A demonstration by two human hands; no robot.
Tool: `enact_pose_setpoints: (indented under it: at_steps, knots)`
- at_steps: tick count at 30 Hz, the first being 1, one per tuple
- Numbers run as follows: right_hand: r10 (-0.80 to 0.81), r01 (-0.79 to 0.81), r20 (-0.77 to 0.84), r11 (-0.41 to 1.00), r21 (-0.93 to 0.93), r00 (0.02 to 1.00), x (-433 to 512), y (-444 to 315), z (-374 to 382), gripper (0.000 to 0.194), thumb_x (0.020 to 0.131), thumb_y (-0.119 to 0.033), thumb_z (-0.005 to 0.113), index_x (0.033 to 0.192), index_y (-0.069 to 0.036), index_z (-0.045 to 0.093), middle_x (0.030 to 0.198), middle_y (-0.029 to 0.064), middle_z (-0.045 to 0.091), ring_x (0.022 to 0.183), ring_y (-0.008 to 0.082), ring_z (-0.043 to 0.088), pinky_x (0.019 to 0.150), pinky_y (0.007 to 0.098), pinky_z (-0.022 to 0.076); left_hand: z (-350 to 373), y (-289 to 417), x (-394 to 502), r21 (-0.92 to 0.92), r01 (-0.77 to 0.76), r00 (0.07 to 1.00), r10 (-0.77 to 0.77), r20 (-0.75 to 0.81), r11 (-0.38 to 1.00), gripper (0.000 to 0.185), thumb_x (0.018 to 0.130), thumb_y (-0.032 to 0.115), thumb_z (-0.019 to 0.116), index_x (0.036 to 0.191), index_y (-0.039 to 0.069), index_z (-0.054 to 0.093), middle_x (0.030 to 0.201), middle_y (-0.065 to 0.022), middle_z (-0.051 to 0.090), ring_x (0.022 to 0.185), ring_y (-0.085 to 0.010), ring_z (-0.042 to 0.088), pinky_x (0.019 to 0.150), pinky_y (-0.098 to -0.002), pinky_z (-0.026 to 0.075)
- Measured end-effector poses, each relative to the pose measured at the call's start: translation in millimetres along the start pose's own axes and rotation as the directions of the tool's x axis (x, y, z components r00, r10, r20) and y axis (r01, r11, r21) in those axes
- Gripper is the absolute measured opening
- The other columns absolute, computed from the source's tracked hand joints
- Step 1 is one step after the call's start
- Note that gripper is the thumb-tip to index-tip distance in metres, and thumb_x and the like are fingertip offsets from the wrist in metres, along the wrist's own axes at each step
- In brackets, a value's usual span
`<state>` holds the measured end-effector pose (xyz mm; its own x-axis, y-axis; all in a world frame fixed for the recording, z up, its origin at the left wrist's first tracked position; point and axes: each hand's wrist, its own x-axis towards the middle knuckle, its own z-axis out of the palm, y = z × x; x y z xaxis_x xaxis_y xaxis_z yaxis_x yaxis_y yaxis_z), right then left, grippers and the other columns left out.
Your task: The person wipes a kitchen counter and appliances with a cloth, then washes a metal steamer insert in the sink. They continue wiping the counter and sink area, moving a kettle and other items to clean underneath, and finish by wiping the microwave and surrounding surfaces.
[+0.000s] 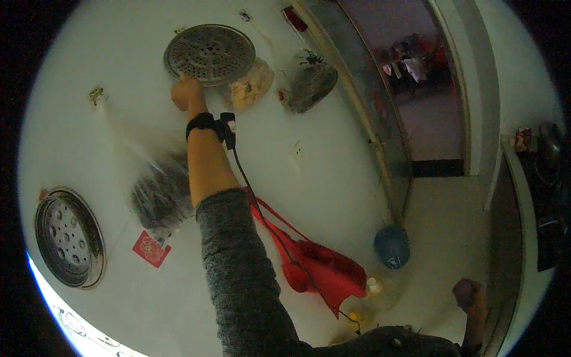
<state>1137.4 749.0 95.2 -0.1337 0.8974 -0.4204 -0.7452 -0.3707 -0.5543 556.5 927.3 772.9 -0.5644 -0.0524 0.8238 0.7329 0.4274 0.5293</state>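
My left hand (187,93) reaches up the white wall, fingers curled at the lower rim of a round perforated metal steamer plate (209,54). A black band with a small device and cable circles that wrist. Just right of the plate hangs a plastic bag with yellowish contents (250,85). Low at the right, my right hand (470,295) is curled in shadow; whether it holds anything is unclear. Below my left forearm, a red fabric bag (328,270) hangs with its straps stretched upward.
Also on the wall are a clear bag with dark contents (160,192), a grey-looking bag (310,87), a second metal steamer tray (70,238) and a red paper square (151,250). A blue container (392,246) stands near the doorway. A dark counter (546,214) lines the right.
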Motion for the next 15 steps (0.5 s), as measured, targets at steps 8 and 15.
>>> enact_pose_setpoints:
  at_steps: [8, 15]
  knots:
    - [0.044, -0.031, 0.163, 0.996, -0.08, 0.986, -10.9, -7.3, -32.8, 0.024, 0.087, -0.03, 0.054, 0.085, -0.006, 0.057, 0.073, 0.006, 0.056, 0.061, 0.0201, 0.052, 0.055, 0.0326, 0.0437, -24.0, -17.7, -38.1, -0.169, 0.134, 0.958, -0.084, 0.273, 0.977, 0.042, 0.091, 0.036, 0.054, 0.086, -0.003, 0.067, 0.089, -0.0151, 0.072, 0.066, -0.0218, 0.069, 0.059, -0.0315, 0.052]
    - [0.059, -0.074, 0.212, 0.995, 0.063, 0.975, -38.5, 11.4, -43.1, 0.042, 0.09, -0.035, 0.054, 0.111, 0.001, 0.062, 0.11, 0.0174, 0.065, 0.096, 0.0309, 0.063, 0.079, 0.0418, 0.0532, -1.8, -61.1, -218.3, -0.707, 0.434, 0.673, 0.321, 0.667, 0.559, 0.048, 0.091, 0.039, 0.059, 0.124, 0.007, 0.046, 0.11, -0.0092, 0.063, 0.076, -0.0207, 0.065, 0.059, -0.0297, 0.047]
